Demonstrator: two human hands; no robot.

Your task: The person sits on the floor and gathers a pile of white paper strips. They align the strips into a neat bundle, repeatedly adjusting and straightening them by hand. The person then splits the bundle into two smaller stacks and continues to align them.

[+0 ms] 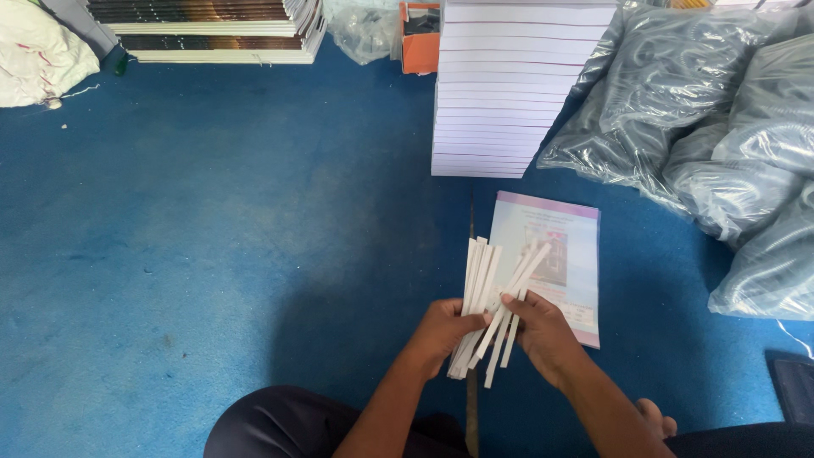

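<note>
My left hand [443,332] grips a fanned bundle of thin white strips [480,280] near its lower end. My right hand [543,332] pinches a few of these strips, spread to the right. Under the strips, on the blue floor, lies a pale booklet [570,242] with a purple top edge and a picture on its cover. My right hand overlaps the booklet's lower left part.
A tall stack of white booklets [509,85] stands just beyond the lying booklet. Clear plastic bags of coiled bindings [712,127] pile up at the right. Another stack of books [212,30] sits far left, beside a white cloth bundle [34,55]. My knees show at the bottom.
</note>
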